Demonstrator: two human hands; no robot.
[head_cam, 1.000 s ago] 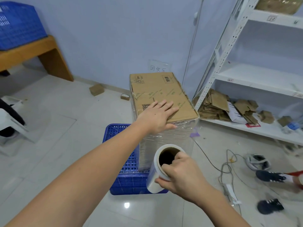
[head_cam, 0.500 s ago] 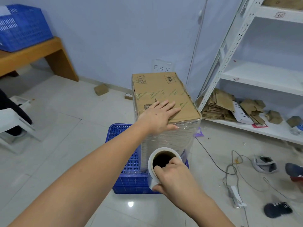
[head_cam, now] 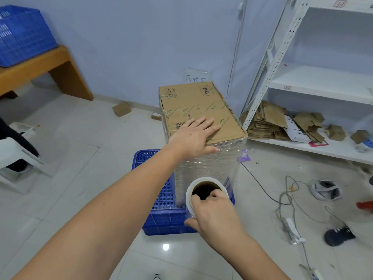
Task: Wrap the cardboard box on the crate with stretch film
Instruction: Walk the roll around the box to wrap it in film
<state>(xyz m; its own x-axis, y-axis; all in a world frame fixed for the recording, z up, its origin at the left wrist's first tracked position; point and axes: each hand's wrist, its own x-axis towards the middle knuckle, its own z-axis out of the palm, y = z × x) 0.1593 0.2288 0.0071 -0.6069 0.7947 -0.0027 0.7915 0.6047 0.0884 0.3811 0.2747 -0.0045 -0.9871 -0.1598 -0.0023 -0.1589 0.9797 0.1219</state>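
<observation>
Head view, the box: The cardboard box (head_cam: pixel 198 111) stands upright on the blue crate (head_cam: pixel 159 201) on the tiled floor, near the wall and just beside the white shelving rack (head_cam: pixel 268 63).

Head view, your left hand: Your left hand (head_cam: pixel 194 136) lies flat on the near part of the box top, fingers straight and spread, steadying it.

Head view, your right hand: Your right hand (head_cam: pixel 214 214) grips the stretch film roll (head_cam: pixel 201 194) at its upper end, fingers hooked into the hollow core, thumb on the outside. The roll hangs low at the near face of the box, over the near edge of the crate.

Progress, done: Clear film already sheathes the near face from the top edge down, wrinkled and glossy, and it shows on the right edge too.

Progress, left: The top is bare cardboard. By the look of it, you are mid-pass on the lower band; the far sides are hidden, so their cover cannot be judged. Cutting and tucking the film tail remains.

Around you: Flattened cartons (head_cam: pixel 270 122) fill the bottom shelf. A second blue crate (head_cam: pixel 22 35) sits on a wooden bench (head_cam: pixel 46 65).

In the way: Loose cables (head_cam: pixel 286 197), a power strip (head_cam: pixel 291 229) and a dark shoe (head_cam: pixel 337 236) litter the floor to your right, a likely trip hazard if you circle that side; the rack crowds the far corner.
</observation>
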